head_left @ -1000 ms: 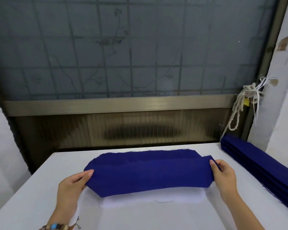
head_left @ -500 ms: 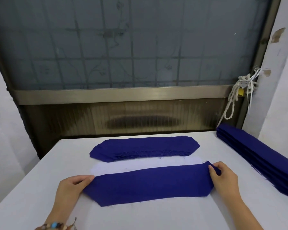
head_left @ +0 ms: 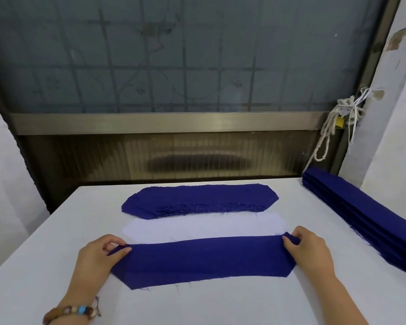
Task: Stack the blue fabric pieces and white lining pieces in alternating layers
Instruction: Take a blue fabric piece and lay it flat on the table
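Left hand (head_left: 96,259) pinching the 9 o'clock end of the single blue piece (head_left: 202,261), thumb and fingertips closing on the corner. Right hand (head_left: 309,252) gripping the 3 o'clock end, fingers curling over a small bunched fold of cloth. Between them the piece is lying stretched flat across the near part of the white table (head_left: 33,266), angled corners pointing toward the person.

At 12 o'clock from it, just beyond its far edge, the white lining pile (head_left: 204,227) is showing as a pale strip. Further toward 12, the blue cut stack (head_left: 199,200) is sitting with frayed edges facing this way. Along the table's edge at 2 to 3 o'clock, a long folded blue bundle (head_left: 366,219) is lying well apart from the hands. A beaded bracelet (head_left: 73,311) is riding on the left wrist.

Step in hand, as judged: a blue layer is being laid and squared on the near stacking spot. Cannot tell whether a lining is lying underneath.

Next move is probably calling for both hands to release, reach to 12 o'clock, lift one white lining by both ends, and lay it edge to edge over this piece without dragging it.
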The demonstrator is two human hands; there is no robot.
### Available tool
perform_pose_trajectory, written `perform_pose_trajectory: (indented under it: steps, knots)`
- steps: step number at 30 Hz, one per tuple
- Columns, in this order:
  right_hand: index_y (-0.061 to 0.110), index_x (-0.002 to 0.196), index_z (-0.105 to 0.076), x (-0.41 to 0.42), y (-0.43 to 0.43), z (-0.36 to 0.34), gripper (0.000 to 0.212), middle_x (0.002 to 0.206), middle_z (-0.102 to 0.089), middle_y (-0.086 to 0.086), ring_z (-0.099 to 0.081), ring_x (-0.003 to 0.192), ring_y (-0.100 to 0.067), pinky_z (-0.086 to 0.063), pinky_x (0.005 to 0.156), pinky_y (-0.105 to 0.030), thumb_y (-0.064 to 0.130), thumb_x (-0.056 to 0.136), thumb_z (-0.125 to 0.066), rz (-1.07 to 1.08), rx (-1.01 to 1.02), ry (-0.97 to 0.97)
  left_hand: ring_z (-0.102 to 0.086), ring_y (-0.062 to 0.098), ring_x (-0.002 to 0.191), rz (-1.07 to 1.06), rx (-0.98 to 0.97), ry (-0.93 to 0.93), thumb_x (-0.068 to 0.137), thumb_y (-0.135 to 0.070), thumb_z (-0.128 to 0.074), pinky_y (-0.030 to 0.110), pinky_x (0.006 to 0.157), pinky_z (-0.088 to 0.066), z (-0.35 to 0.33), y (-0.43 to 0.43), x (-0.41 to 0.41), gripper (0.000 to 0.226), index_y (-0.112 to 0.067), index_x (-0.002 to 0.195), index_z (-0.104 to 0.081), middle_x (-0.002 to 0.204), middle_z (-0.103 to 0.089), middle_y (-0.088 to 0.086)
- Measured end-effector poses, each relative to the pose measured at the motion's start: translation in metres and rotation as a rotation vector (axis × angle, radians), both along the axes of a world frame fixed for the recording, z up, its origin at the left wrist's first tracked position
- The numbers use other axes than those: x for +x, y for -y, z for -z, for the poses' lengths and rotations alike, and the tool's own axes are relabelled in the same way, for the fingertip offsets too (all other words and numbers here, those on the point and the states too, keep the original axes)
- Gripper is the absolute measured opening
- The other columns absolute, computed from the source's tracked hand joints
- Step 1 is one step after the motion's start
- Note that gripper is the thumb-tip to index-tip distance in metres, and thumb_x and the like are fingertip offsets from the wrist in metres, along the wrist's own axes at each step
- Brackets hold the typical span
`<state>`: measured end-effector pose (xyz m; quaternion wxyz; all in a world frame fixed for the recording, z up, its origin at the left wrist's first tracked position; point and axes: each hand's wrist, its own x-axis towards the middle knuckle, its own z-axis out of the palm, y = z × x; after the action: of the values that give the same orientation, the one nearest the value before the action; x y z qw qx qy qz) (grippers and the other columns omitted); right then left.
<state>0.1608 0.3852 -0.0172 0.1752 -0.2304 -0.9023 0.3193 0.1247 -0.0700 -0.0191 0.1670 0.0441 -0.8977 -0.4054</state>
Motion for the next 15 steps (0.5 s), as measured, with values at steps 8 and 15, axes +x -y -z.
perform_pose_trajectory:
  steps: [8, 15]
  knots:
    - [0.02, 0.084, -0.049, 0.0018, 0.0003, -0.001, 0.008, 0.077, -0.062, -0.002, -0.058, 0.068, -0.02, -0.045, 0.056, -0.03, 0.024, 0.088, -0.054, -0.025, 0.054, 0.065, -0.058, 0.017, 0.067, 0.076, -0.059, 0.022, 0.088, -0.007, -0.066, 0.025, 0.06, -0.046, 0.0047, -0.0019, 0.0012, 0.024, -0.03, 0.09, -0.067, 0.068, -0.06, 0.001]
    - [0.02, 0.096, -0.049, 0.0025, 0.0, -0.0008, 0.014, 0.073, -0.06, -0.008, -0.056, 0.069, -0.024, -0.046, 0.059, -0.033, 0.01, 0.087, -0.047, -0.058, 0.074, 0.04, -0.054, 0.018, 0.065, 0.111, -0.076, 0.006, 0.087, -0.003, -0.063, 0.028, 0.062, -0.047, 0.0031, -0.0025, 0.0054, 0.027, -0.03, 0.089, -0.066, 0.068, -0.055, 0.0]
